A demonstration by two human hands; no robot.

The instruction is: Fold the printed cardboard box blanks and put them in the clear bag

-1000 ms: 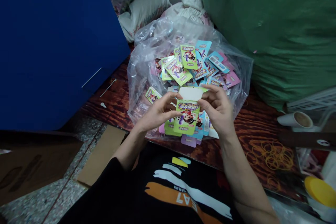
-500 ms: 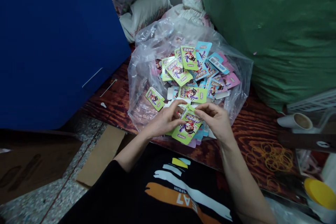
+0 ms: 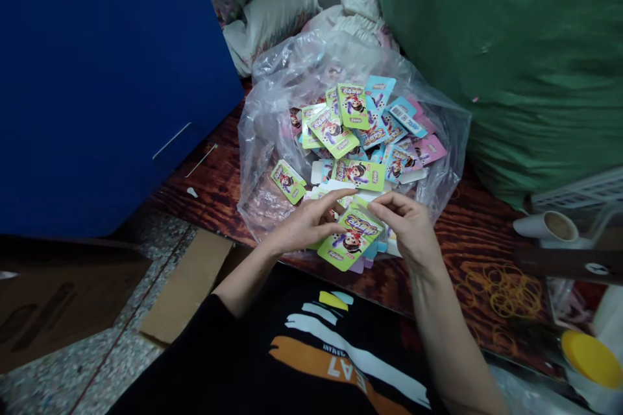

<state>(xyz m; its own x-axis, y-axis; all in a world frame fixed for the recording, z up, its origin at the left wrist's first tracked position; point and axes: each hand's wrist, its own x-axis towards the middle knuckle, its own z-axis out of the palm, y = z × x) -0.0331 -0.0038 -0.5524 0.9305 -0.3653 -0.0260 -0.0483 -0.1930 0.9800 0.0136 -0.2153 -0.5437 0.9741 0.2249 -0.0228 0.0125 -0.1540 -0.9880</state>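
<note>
A small green printed cardboard box (image 3: 351,241) is held between my two hands, low over the near edge of the pile. My left hand (image 3: 311,219) grips its left side, thumb on the printed front and index finger stretched over the top. At the upper right corner, my right hand (image 3: 407,224) pinches the top flap between thumb and fingers. Beyond them, more green boxes (image 3: 335,133), blue boxes (image 3: 374,130) and pink boxes (image 3: 431,149) lie heaped on a clear plastic bag (image 3: 257,188). One green box (image 3: 288,181) lies apart at the left of the heap.
The bag lies on a dark wood-grain table (image 3: 199,198). A blue panel (image 3: 107,91) stands left, a large green sack (image 3: 511,65) right. White sacks (image 3: 272,10) rest behind. On the right are a paper cup (image 3: 548,227), rubber bands (image 3: 509,292) and a yellow lid (image 3: 591,358).
My right hand has shifted slightly right and down while pinching the top of the green box. My left index finger has straightened across the top. The heap is unchanged.
</note>
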